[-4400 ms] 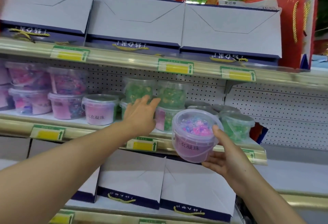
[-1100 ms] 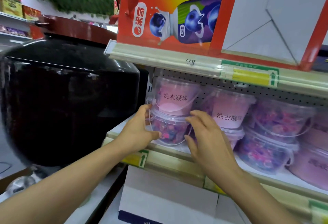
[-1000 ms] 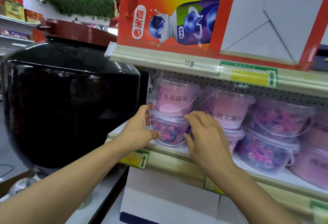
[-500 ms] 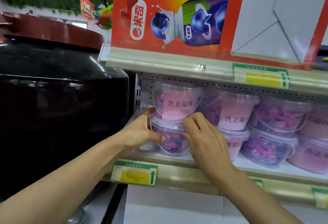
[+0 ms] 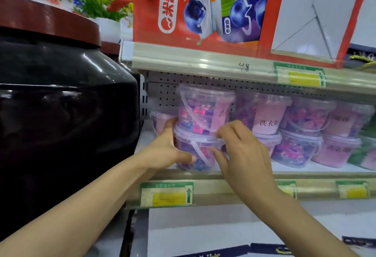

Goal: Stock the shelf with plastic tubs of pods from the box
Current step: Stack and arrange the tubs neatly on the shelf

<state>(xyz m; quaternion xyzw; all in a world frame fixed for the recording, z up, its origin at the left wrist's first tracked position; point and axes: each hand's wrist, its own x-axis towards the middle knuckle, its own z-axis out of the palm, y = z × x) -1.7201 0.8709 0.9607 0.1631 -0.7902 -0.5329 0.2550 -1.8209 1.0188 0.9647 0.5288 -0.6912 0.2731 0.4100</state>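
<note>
Now turned label-sideways since a moment ago, top tub (image 5: pixel 205 110) stacked on bottom tub (image 5: pixel 195 152) at shelf (image 5: pixel 234 175) left end, left hand (image 5: pixel 164 152) and right hand (image 5: pixel 244 155) fingers curled round bottom tub; facing unfinished.

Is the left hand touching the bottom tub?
Touching. The head view shows the left hand wrapped around the side of the bottom tub, thumb across its front, no gap between them.

a shop: metal shelves (image 5: pixel 203 63) with pegboard backing carry yellow-and-green price tags (image 5: pixel 166 194) along their edges, rows of identical tubs (image 5: pixel 301 149) stacked two high, and boxed drinks (image 5: pixel 203 8) above.
</note>
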